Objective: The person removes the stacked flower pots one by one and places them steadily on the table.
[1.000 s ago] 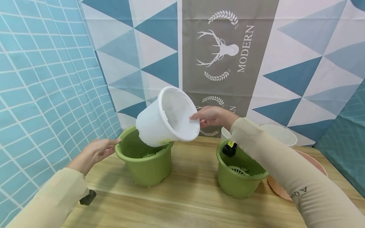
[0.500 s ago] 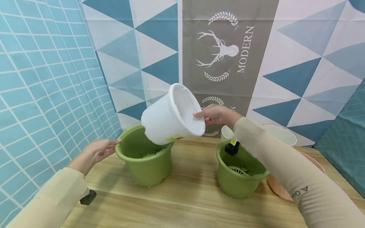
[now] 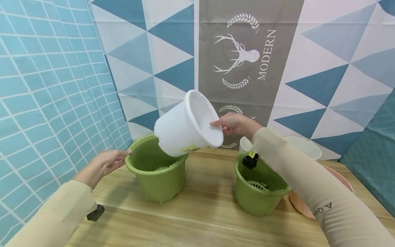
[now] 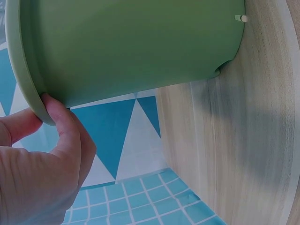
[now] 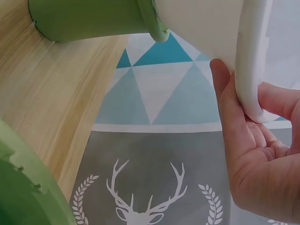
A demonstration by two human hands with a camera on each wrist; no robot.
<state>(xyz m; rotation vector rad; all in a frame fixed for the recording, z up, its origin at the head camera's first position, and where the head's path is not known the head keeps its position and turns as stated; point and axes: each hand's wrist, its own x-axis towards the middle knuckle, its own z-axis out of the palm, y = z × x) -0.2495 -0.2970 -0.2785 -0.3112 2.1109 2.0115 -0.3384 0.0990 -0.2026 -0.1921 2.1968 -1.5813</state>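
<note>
My right hand (image 3: 232, 124) pinches the rim of a white plastic flowerpot (image 3: 182, 128), thumb inside and fingers outside. The white pot is tilted, its mouth facing right and its base low over the mouth of a green flowerpot (image 3: 160, 183). That green pot stands upright on the left of the table. Its left rim is between the thumb and fingers of my left hand (image 3: 108, 163); the left wrist view shows this pinch on the green rim (image 4: 28, 70). In the right wrist view the white rim (image 5: 251, 56) passes between thumb and fingers.
A second green flowerpot (image 3: 257, 202) with a slotted bottom stands right of centre on the wooden table (image 3: 203, 206). Behind my right sleeve are a white pot (image 3: 303, 147) and an orange-pink pot (image 3: 300, 204). Patterned sheets (image 3: 172, 44) line the back.
The white pot and my right hand have moved a little right and up, mostly in the first half second. My left hand stays on the green rim.
</note>
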